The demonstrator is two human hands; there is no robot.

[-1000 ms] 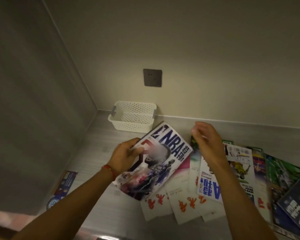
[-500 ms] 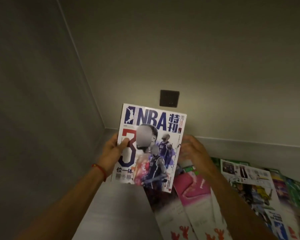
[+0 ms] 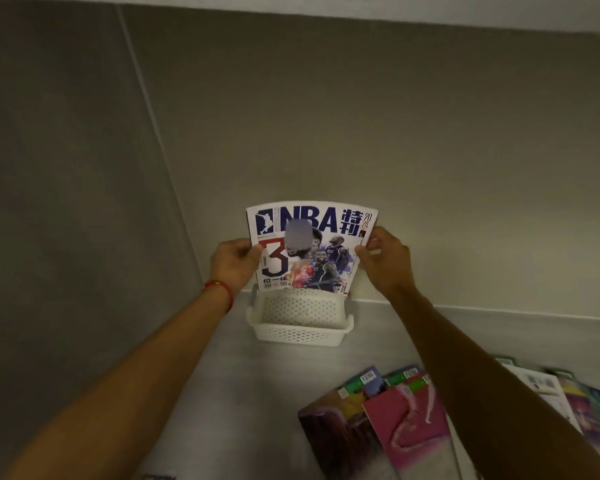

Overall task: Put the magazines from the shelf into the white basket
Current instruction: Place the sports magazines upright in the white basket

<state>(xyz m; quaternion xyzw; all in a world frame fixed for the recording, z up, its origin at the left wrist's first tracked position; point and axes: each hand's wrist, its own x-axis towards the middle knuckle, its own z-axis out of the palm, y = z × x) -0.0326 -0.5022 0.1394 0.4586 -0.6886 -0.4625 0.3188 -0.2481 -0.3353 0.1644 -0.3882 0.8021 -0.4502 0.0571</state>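
Left hand (image 3: pixel 234 263) and right hand (image 3: pixel 385 259) each grip a side edge of the upright magazine (image 3: pixel 310 249); its bottom edge sits in the basket (image 3: pixel 300 332) at the back wall; more magazines (image 3: pixel 395 417) lie on shelf (image 3: pixel 257 393), near right.

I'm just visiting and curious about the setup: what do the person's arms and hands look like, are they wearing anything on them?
Both forearms are bare, with no sleeves in view and no gloves. The left hand has a thin red cord bracelet with a small yellow bead around the wrist. The right hand and its wrist carry nothing visible.
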